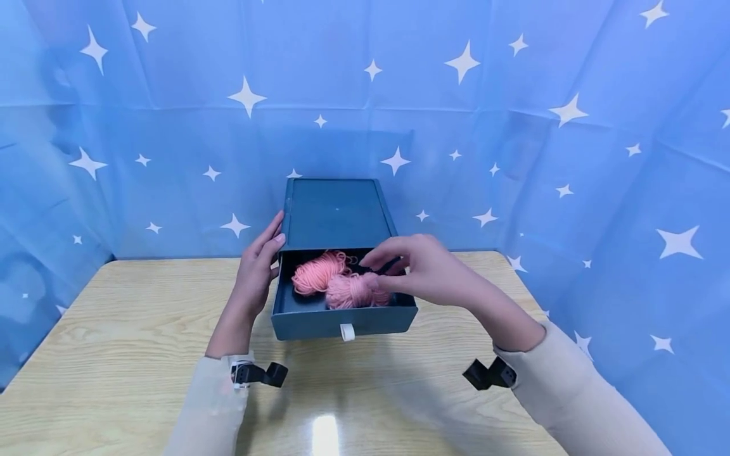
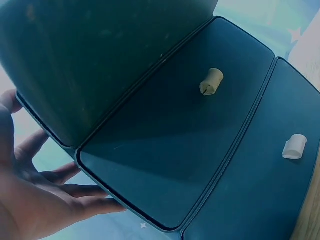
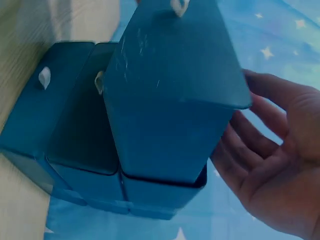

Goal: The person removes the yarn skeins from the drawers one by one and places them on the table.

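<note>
The right hand (image 1: 428,269), fingers and thumb apart, partly hides a pale-pink yarn skein (image 1: 346,292) beside a coral skein (image 1: 315,275) in the open drawer (image 1: 310,325); the left hand (image 1: 255,273), fingers spread, touches the cabinet (image 1: 336,215).

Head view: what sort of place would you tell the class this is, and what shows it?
Probably a staged tabletop recording corner: a blue star-patterned cloth surrounds a wood-grain table, and a black device sits at each wrist.

A pale wood-grain table (image 1: 142,316) carries a dark teal three-drawer unit (image 1: 338,215), standing upright.
</note>
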`<move>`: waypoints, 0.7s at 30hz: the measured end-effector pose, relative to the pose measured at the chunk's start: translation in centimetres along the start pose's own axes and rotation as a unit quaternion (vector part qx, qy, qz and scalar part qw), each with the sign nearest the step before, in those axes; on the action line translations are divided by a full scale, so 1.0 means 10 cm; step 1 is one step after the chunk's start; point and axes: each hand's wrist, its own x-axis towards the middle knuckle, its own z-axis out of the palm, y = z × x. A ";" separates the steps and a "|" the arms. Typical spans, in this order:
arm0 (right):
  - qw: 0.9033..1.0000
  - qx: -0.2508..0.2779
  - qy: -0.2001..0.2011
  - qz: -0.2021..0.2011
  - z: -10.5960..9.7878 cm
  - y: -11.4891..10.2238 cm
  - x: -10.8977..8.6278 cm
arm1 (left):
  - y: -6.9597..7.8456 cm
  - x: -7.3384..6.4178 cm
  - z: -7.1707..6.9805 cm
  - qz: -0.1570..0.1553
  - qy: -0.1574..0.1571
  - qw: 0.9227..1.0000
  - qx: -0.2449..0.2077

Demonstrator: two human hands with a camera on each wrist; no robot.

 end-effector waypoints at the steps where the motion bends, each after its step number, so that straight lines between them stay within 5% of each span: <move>1: 1.000 -0.014 -0.005 0.000 0.01 0.00 0.04 | -0.01 0.00 0.00 0.000 0.000 1.000 0.000; 8: 0.993 -0.097 -0.050 -0.038 0.08 0.02 0.24 | -0.01 0.01 0.00 -0.001 0.000 1.000 -0.005; 21: 0.987 -0.133 -0.072 -0.063 0.17 0.07 0.31 | -0.01 0.01 0.01 -0.005 0.003 1.000 -0.009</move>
